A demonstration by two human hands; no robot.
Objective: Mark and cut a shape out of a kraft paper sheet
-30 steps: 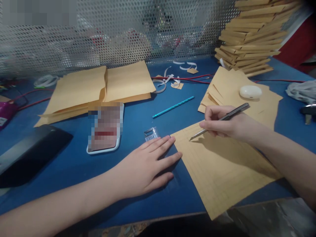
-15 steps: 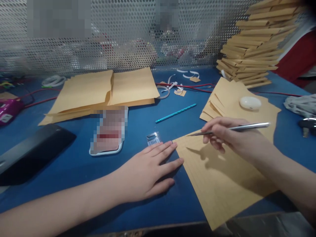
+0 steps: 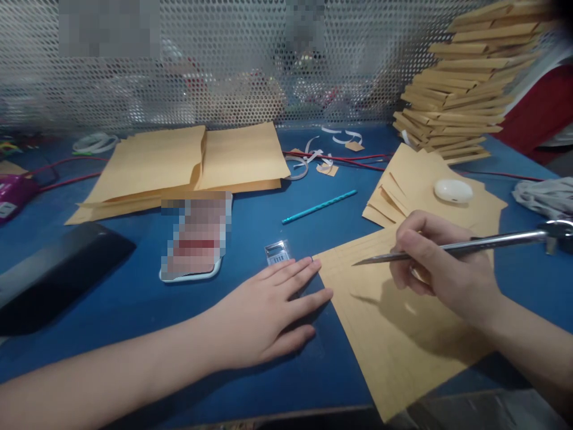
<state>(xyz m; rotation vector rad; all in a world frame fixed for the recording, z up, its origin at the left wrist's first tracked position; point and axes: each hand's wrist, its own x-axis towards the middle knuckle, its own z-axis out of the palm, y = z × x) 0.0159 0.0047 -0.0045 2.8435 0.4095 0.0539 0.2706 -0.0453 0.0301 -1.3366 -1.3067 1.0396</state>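
One slim metal tool (image 3: pixel 465 246) is gripped between the curled fingers of the right hand (image 3: pixel 430 257), its tip above the brown sheet (image 3: pixel 403 334) below that hand. Left hand (image 3: pixel 277 310): open flat, palm down, fingertips at the sheet's edge, grasping nothing. Blade case (image 3: pixel 277 252): directly beyond its fingers. Turquoise pencil (image 3: pixel 319 207): farther beyond.
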